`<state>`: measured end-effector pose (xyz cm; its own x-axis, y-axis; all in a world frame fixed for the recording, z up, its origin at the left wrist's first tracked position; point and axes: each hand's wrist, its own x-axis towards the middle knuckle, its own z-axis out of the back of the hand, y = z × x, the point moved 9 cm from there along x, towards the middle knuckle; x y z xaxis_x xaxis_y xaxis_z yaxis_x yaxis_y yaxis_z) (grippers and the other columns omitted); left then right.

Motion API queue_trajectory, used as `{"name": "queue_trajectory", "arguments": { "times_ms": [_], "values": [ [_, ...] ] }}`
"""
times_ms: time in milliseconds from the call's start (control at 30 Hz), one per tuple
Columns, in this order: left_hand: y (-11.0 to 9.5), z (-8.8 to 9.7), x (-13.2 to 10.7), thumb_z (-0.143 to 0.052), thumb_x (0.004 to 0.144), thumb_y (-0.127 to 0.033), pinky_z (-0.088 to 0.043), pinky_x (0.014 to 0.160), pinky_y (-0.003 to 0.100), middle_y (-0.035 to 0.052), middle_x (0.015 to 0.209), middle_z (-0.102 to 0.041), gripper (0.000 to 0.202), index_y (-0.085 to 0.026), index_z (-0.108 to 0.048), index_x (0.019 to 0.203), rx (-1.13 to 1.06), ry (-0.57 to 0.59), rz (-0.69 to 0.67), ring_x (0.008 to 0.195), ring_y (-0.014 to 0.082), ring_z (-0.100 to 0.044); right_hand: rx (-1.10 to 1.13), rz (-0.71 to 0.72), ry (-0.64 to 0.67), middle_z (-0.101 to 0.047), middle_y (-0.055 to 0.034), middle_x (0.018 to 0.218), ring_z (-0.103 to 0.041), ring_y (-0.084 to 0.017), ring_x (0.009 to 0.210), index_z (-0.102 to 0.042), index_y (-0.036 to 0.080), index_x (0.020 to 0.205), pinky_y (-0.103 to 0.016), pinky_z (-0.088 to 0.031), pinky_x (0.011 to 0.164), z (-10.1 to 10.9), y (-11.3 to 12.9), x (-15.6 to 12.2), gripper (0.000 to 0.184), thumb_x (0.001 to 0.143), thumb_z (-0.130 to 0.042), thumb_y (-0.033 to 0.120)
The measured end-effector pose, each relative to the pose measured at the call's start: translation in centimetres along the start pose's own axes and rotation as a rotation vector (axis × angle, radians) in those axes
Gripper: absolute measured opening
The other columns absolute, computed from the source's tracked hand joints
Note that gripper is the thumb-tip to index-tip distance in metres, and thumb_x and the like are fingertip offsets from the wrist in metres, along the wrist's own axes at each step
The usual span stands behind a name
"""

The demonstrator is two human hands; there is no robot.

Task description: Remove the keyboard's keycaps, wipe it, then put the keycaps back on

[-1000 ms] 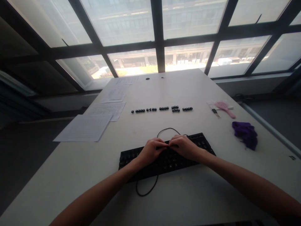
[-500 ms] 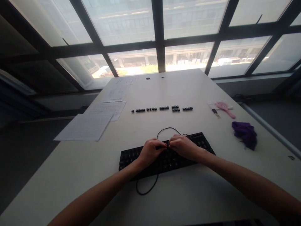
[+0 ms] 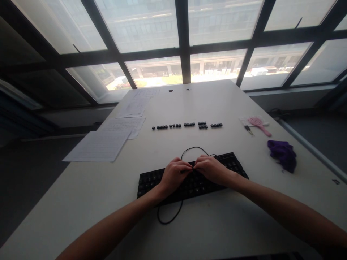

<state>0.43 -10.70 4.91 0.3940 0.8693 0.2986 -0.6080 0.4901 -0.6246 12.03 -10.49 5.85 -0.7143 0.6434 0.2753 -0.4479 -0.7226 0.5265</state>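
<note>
A black keyboard [image 3: 151, 182] lies slightly tilted on the white table, its cable looping out behind and in front. Over its upper middle, my left hand [image 3: 175, 174] and my right hand [image 3: 210, 168] meet with fingertips pinched together. Between the fingertips is a small dark keycap [image 3: 193, 167], mostly covered by the fingers. Both hands are closed on it, right at the keyboard's top rows. Beyond the keyboard, several loose black keycaps [image 3: 189, 124] sit in a row of small groups.
Sheets of paper [image 3: 97, 146] cover the table's left side. To the right lie a pink hairbrush [image 3: 258, 125], a small key-like item [image 3: 248, 130] and a crumpled purple cloth [image 3: 282, 155]. The cable [image 3: 169, 223] loops toward me. Windows [image 3: 151, 68] stand behind the table.
My fingertips have drawn slightly closer together around the keycap. The keyboard and the row of loose keycaps stay where they were.
</note>
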Motion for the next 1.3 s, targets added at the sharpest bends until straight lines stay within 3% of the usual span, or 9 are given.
{"name": "queue_trajectory", "arguments": {
  "times_ms": [233,400,567,633,700,800,933,1133,1300],
  "values": [
    [-2.0,-0.1,-0.8,-0.060,0.094,-0.023,-0.051,0.088,0.039,0.0039,0.108,-0.074,0.018,-0.025,-0.077,0.102,0.153,0.091,-0.160,0.096,0.0227,-0.058,-0.101,0.031,0.154,-0.064,-0.0072,0.089,-0.057,-0.018,0.082,-0.072,0.016,0.079,-0.028,-0.046,0.074,-0.6,0.4,0.1,0.025,0.086,-0.057,-0.003],
    [-2.4,-0.5,-1.5,-0.057,0.094,-0.020,-0.051,0.091,0.041,0.0067,0.107,-0.070,0.018,-0.022,-0.075,0.091,0.233,0.106,-0.203,0.102,0.0242,-0.057,-0.128,0.023,0.194,-0.061,-0.0084,0.100,-0.058,-0.018,0.087,-0.073,0.015,0.081,-0.029,-0.047,0.077,-0.4,0.5,-0.2,0.023,0.084,-0.058,-0.002],
    [-1.7,0.3,-0.5,-0.064,0.091,-0.021,-0.051,0.093,0.040,0.0062,0.108,-0.068,0.011,-0.022,-0.072,0.098,0.074,0.026,-0.084,0.103,0.0229,-0.058,0.103,-0.119,-0.002,-0.061,-0.0058,0.101,-0.061,-0.017,0.086,-0.072,0.021,0.111,-0.031,-0.051,0.082,1.7,-1.0,-0.2,0.029,0.085,-0.065,0.007],
    [-2.1,0.6,0.3,-0.070,0.087,-0.021,-0.051,0.095,0.039,0.0062,0.113,-0.068,0.022,-0.022,-0.071,0.110,-0.050,0.012,-0.063,0.105,0.0225,-0.060,0.266,-0.191,-0.116,-0.063,-0.0040,0.096,-0.062,-0.017,0.085,-0.068,0.022,0.119,-0.032,-0.053,0.081,2.6,-1.8,-0.2,0.039,0.082,-0.070,0.011],
    [-2.9,0.6,1.2,-0.071,0.086,-0.021,-0.053,0.093,0.036,0.0064,0.112,-0.069,0.026,-0.022,-0.071,0.113,-0.179,0.025,-0.064,0.102,0.0210,-0.063,0.466,-0.254,-0.193,-0.064,-0.0019,0.089,-0.064,-0.016,0.080,-0.067,0.020,0.118,-0.031,-0.056,0.075,2.9,-2.5,-0.2,0.040,0.078,-0.074,0.016],
    [-3.6,1.0,2.3,-0.070,0.088,-0.026,-0.055,0.080,0.029,0.0065,0.101,-0.071,0.015,-0.021,-0.076,0.101,-0.292,-0.006,-0.039,0.089,0.0184,-0.067,0.686,-0.333,-0.258,-0.067,-0.0016,0.082,-0.066,-0.017,0.076,-0.069,0.016,0.100,-0.030,-0.058,0.071,3.1,-3.1,-0.2,0.029,0.074,-0.079,0.024],
    [-3.1,1.2,2.5,-0.076,0.083,-0.026,-0.056,0.075,0.028,0.0055,0.092,-0.073,0.010,-0.021,-0.079,0.091,-0.310,-0.068,0.014,0.082,0.0178,-0.068,0.696,-0.344,-0.199,-0.074,-0.0055,0.083,-0.069,-0.020,0.079,-0.074,0.015,0.085,-0.032,-0.057,0.075,3.0,-3.3,-0.5,0.016,0.079,-0.075,0.029],
    [-1.4,-0.6,1.7,-0.079,0.078,-0.023,-0.057,0.079,0.029,0.0046,0.093,-0.075,0.014,-0.022,-0.079,0.092,-0.326,-0.052,0.087,0.084,0.0185,-0.070,0.549,-0.300,-0.131,-0.077,-0.0054,0.088,-0.071,-0.021,0.085,-0.077,0.018,0.090,-0.032,-0.055,0.081,2.7,-3.8,-1.4,0.012,0.082,-0.071,0.023],
    [-0.9,-1.0,1.7,-0.080,0.077,-0.022,-0.057,0.079,0.029,0.0048,0.092,-0.076,0.015,-0.021,-0.079,0.092,-0.339,-0.045,0.120,0.083,0.0189,-0.071,0.544,-0.303,-0.105,-0.077,-0.0053,0.089,-0.071,-0.020,0.085,-0.077,0.018,0.091,-0.032,-0.055,0.082,2.0,-4.2,-1.4,0.012,0.083,-0.069,0.022]
  ]
}}
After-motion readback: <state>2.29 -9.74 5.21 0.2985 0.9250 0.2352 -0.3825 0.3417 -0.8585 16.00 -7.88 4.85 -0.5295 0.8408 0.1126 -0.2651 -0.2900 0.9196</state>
